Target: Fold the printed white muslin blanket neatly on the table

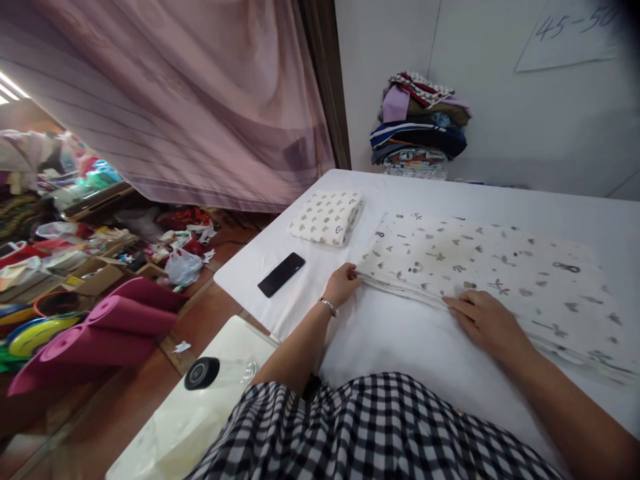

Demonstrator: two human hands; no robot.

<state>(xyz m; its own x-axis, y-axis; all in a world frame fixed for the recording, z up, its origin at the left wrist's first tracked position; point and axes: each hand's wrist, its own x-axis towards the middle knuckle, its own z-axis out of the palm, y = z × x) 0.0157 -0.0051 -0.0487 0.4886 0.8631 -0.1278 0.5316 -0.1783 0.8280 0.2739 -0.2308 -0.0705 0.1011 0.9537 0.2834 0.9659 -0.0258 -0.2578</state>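
A long white folded cloth printed with small grey-green plants and animals lies flat across the table. My left hand, with a bracelet at the wrist, pinches its near left corner. Farther right along the near edge, my right hand has its fingers closed on the cloth's border; the fingertips are partly hidden. Several layers show along that edge. Beyond my left hand sits a smaller folded cloth, white with a grey-green print, apart from both hands. A black phone rests to the left.
The white-covered table ends at my left. A stack of folded clothes stands against the wall behind it. Beside me is a white surface bearing a round black object. Pink rolled mats, boxes and bags crowd the floor; a pink curtain hangs behind.
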